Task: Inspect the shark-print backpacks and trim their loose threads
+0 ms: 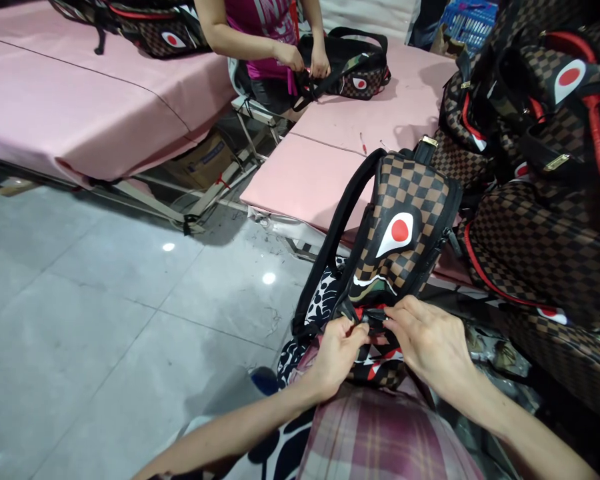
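Backpack (pixel 407 250), one, has two hands (pixel 339 350) (pixel 427 337) pinching apparently one black strap (pixel 375 315) at its front

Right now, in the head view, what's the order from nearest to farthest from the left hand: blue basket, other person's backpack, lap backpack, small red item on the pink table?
1. Lap backpack: at the left hand's fingers.
2. Small red item: ahead, on the pink table.
3. Other person's backpack: farther up that table.
4. Blue basket: beyond, toward the right.

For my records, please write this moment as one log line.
left hand: pinching backpack front | right hand: same | co-worker: handling another bag
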Available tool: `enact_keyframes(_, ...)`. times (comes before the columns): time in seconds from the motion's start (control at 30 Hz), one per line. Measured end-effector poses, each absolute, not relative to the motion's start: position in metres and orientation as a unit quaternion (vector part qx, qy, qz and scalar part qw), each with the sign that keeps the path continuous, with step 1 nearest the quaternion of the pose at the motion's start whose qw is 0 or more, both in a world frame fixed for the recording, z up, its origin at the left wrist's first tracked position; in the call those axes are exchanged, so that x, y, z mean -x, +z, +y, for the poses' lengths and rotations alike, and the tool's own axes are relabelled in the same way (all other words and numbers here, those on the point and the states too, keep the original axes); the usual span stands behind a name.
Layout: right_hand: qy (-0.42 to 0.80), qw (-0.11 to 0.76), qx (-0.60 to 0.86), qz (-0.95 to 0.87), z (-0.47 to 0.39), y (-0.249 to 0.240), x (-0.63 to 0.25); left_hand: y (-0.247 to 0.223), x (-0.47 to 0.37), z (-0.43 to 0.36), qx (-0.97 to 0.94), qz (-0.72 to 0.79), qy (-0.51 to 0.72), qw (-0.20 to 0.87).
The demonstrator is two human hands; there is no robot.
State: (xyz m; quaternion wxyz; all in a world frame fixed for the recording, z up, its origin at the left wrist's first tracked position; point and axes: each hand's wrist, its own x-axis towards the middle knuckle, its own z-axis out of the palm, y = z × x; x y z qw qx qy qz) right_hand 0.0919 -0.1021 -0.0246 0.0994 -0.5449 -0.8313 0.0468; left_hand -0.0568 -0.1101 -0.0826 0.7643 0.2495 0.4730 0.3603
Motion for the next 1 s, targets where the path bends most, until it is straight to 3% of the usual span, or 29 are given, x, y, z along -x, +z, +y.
enact_keyframes(0.43,0.095,0.026,0.567,-0.818,-0.092,-0.021,-0.092,-0.086,0.056,-0.11,-0.278,0.496,0.353,0.743)
enact_keyframes(0.87,0.121,0.034,0.585,-0.802,-0.096,-0.02,-0.092,-0.078,0.055,-0.111,-0.239,0.461,0.362,0.774)
enact_keyframes(1.0,0.178,0.122,0.581,-0.785,-0.094,-0.021,-0.101,-0.078,0.056,-0.111,-0.243,0.47,0.363,0.767)
